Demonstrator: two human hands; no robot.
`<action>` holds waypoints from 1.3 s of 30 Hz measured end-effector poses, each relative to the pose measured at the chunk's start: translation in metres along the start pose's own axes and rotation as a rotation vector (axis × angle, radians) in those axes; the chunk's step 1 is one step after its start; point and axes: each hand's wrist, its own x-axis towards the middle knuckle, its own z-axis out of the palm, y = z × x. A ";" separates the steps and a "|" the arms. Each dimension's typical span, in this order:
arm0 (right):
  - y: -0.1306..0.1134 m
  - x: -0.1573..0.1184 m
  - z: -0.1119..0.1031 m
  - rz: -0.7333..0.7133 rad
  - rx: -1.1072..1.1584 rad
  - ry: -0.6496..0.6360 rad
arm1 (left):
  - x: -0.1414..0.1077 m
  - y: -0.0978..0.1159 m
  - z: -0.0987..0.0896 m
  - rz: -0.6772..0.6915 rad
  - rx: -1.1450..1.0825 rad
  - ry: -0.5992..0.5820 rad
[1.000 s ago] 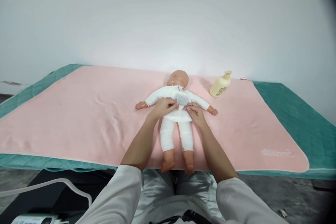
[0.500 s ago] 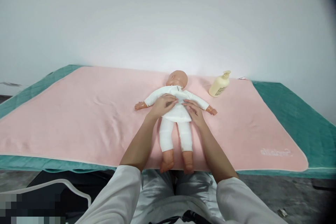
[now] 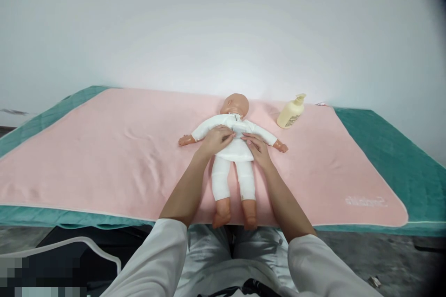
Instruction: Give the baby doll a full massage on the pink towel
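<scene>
A baby doll (image 3: 235,152) in a white cloth body suit lies stretched out on a pink sheet, its bald head at the far side and its feet at the near edge. My left hand (image 3: 218,140) rests on the left side of its torso, fingers laid across the cloth and slightly bent. On the right side of the torso lies my right hand (image 3: 258,145), with its fingers reaching inward and a little apart. The fingertips of both hands come close together over the middle of the torso. I see nothing held in either hand.
A pale yellow pump bottle (image 3: 290,114) stands to the right of the doll. The pink sheet (image 3: 104,148) covers most of a green quilted pad (image 3: 393,148). A white wall (image 3: 223,28) rises behind. A dark bag-like object (image 3: 94,241) is below at the left.
</scene>
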 end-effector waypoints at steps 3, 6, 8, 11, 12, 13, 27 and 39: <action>-0.003 -0.001 0.000 0.005 -0.001 0.008 | 0.000 0.001 0.000 0.021 0.008 0.019; -0.004 -0.001 0.000 0.012 0.004 -0.006 | 0.000 0.001 0.000 0.042 0.013 0.042; -0.003 0.000 0.000 0.013 0.010 -0.020 | 0.001 0.001 0.001 0.050 0.029 0.047; -0.001 0.002 -0.001 0.001 0.007 -0.027 | 0.002 0.000 0.002 0.045 0.060 0.048; -0.001 0.002 -0.001 -0.005 0.000 -0.028 | 0.002 0.000 0.002 0.039 0.070 0.042; 0.000 0.003 0.000 -0.012 -0.009 -0.027 | 0.003 0.000 0.003 0.031 0.078 0.034; 0.001 0.012 0.001 -0.077 -0.077 0.005 | 0.003 -0.002 0.006 -0.007 0.079 0.026; -0.002 0.011 0.002 -0.054 -0.126 -0.039 | 0.001 0.000 0.005 -0.057 0.107 0.003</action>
